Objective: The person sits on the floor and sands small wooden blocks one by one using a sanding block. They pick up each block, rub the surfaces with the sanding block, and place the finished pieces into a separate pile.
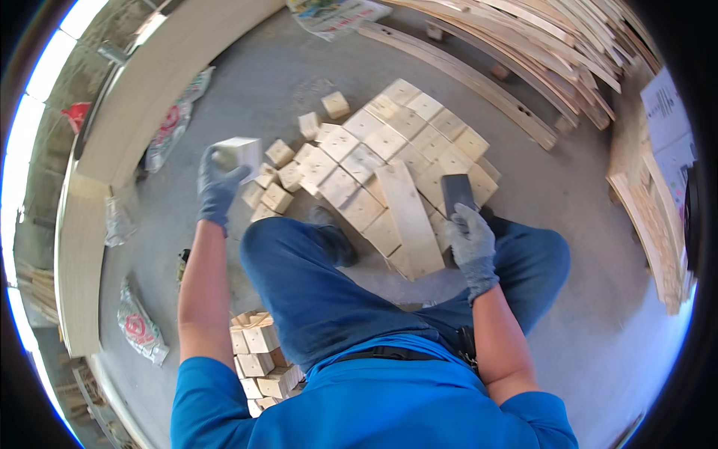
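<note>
head view: the gloved left hand (218, 183) clasps a pale wood block (241, 153), lifted clear above the loose blocks (278, 196) so it hangs free of the floor. the gloved right hand (471, 243) grips a dark tool (457, 193), its end resting on the plank (410, 217) lying across the laid block rows (407, 142), seemingly to steady it.
</note>
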`<state>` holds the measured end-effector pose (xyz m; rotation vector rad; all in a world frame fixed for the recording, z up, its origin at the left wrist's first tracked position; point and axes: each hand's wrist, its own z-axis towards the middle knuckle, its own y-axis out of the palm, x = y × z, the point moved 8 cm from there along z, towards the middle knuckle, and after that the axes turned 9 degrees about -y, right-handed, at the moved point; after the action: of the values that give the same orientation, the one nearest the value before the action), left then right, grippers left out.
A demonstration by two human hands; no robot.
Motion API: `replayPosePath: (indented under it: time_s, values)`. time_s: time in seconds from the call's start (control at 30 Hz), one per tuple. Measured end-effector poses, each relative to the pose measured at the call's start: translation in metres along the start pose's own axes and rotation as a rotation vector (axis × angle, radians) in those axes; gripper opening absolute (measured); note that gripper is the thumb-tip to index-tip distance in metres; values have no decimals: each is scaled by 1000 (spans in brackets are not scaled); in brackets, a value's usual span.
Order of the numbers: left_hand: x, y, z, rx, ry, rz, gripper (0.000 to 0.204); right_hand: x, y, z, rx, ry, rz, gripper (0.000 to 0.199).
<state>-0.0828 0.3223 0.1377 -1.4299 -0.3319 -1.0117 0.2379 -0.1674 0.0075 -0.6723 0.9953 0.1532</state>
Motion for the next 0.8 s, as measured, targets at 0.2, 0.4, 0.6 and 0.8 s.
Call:
replayPosePath:
  time_s: [0.2, 0.4, 0.6, 0.8]
  values:
    - [58, 73, -46, -93, 5, -265, 98, -7, -7, -1, -28, 116, 29, 43]
    - [91, 212, -141, -477, -279, -945, 109, 18, -16, -6, -40, 171, -89, 47]
    - [88, 268, -175, -572, -126, -723, 123, 32, -15, -5, -42, 190, -165, 47]
    - [82, 301, -181, -589, -66, -618, 128, 48, -15, -10, -57, 205, -140, 48]
